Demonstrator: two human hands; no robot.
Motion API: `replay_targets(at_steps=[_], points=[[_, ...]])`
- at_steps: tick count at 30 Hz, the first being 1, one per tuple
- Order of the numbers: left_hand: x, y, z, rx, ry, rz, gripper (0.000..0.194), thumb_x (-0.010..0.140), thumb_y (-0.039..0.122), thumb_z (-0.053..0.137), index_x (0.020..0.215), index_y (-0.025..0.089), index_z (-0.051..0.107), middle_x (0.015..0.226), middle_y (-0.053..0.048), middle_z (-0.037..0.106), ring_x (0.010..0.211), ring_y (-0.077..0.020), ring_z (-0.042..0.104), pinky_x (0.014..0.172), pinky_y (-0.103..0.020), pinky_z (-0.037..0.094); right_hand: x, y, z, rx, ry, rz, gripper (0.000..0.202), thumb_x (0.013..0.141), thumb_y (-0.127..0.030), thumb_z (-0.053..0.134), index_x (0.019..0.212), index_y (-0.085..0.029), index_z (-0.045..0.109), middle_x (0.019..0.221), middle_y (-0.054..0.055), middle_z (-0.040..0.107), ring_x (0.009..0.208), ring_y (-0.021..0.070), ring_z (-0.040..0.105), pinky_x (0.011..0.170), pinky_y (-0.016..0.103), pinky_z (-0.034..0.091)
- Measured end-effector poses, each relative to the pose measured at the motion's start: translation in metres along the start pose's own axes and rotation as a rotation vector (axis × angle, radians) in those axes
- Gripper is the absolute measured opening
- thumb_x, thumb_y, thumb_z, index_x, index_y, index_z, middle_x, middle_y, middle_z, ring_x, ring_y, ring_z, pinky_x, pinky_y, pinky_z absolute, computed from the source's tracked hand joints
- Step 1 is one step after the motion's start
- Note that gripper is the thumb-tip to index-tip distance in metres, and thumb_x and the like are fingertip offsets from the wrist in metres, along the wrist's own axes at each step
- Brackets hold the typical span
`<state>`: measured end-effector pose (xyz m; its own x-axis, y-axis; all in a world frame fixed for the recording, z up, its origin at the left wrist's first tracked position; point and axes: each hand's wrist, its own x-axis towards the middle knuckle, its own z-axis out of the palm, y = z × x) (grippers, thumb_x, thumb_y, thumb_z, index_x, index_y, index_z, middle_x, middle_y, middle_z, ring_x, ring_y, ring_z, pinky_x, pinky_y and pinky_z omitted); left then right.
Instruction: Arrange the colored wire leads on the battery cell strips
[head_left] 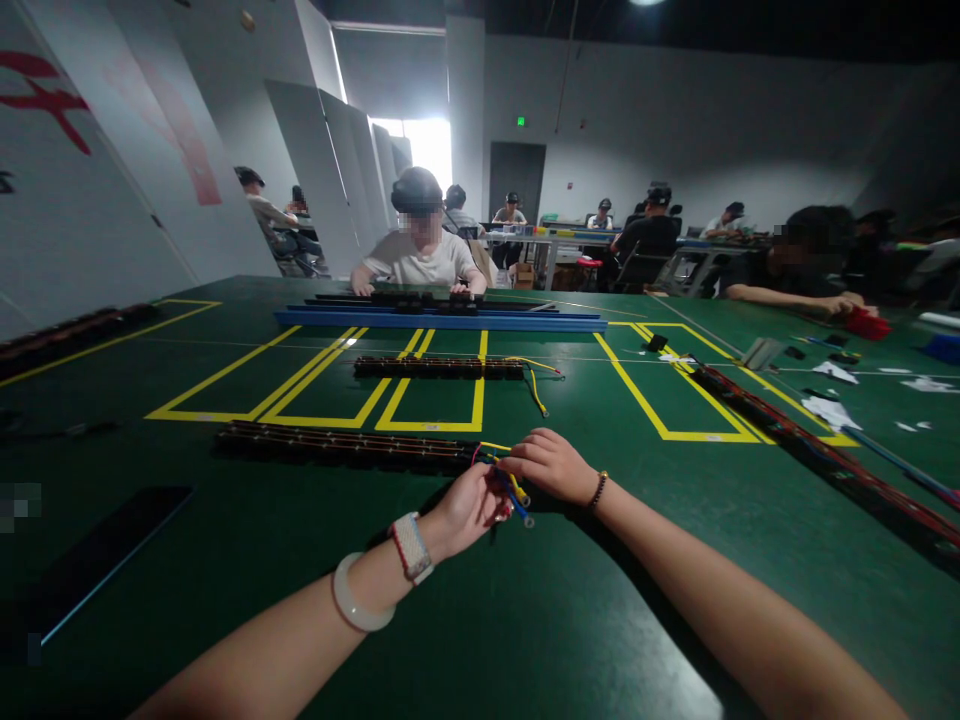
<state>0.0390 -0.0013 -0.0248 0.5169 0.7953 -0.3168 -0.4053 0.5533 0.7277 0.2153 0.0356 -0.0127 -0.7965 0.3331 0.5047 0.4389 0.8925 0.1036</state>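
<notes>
Near the middle of the green table, a long black strip assembly (337,445) with copper-coloured lines lies crosswise. Yellow, blue and red wires (517,490) with ring terminals come out of its right end. My left hand (472,505), palm partly up, is closed around these wires close to the strip's end. From the right, my right hand (551,465) reaches over the same wires with its fingers bent onto them. Its fingertips meet the bundle, partly hidden behind the left hand. Beyond lies a similar shorter strip (439,368) with two yellow leads.
Yellow tape rectangles (427,428) mark the green table (600,600). A blue rail (442,320) lies across the back, where a person (424,250) sits. Wired strips (810,440) and paper scraps (829,410) are at right. A dark flat panel (112,550) lies at left.
</notes>
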Motion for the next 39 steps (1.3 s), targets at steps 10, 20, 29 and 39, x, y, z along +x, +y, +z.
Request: replay_targets(at_steps=[10,20,29,39], points=[[0.004,-0.006,0.001,0.069,0.058,0.08,0.004,0.078,0.012,0.044,0.078,0.016,0.044,0.058,0.003,0.047,0.046,-0.0075,0.043,0.046,-0.02,0.028,0.058,-0.022,0.018,0.214,0.167,0.469,0.017,0.087,-0.031,0.049,0.087,-0.018,0.06,0.083,0.003,0.061,0.08,0.0152,0.049,0.073,0.028,0.036],[0.006,-0.008,-0.002,0.123,0.079,0.044,0.011,0.071,0.006,0.038,0.069,0.016,0.041,0.054,0.003,0.045,0.048,-0.0071,0.04,0.048,-0.019,0.03,0.079,-0.023,0.03,0.135,0.052,0.497,0.022,0.084,-0.036,0.053,0.078,-0.018,0.063,0.075,0.003,0.057,0.076,0.015,0.047,0.069,0.027,0.033],[0.009,-0.009,-0.004,0.132,0.059,0.05,0.008,0.073,0.008,0.041,0.071,0.016,0.043,0.058,0.003,0.047,0.048,-0.0068,0.039,0.048,-0.02,0.03,0.08,-0.027,0.027,0.067,-0.018,0.503,0.019,0.084,-0.034,0.054,0.079,-0.018,0.062,0.077,0.003,0.056,0.078,0.0152,0.046,0.07,0.027,0.032],[-0.001,-0.002,0.003,0.184,0.028,0.071,0.006,0.084,0.015,0.039,0.089,0.016,0.042,0.068,-0.001,0.054,0.051,-0.0067,0.047,0.048,-0.019,0.03,0.038,-0.017,0.005,0.032,0.034,0.544,0.028,0.089,-0.037,0.044,0.105,-0.02,0.059,0.09,0.006,0.057,0.085,0.0179,0.048,0.075,0.03,0.035]])
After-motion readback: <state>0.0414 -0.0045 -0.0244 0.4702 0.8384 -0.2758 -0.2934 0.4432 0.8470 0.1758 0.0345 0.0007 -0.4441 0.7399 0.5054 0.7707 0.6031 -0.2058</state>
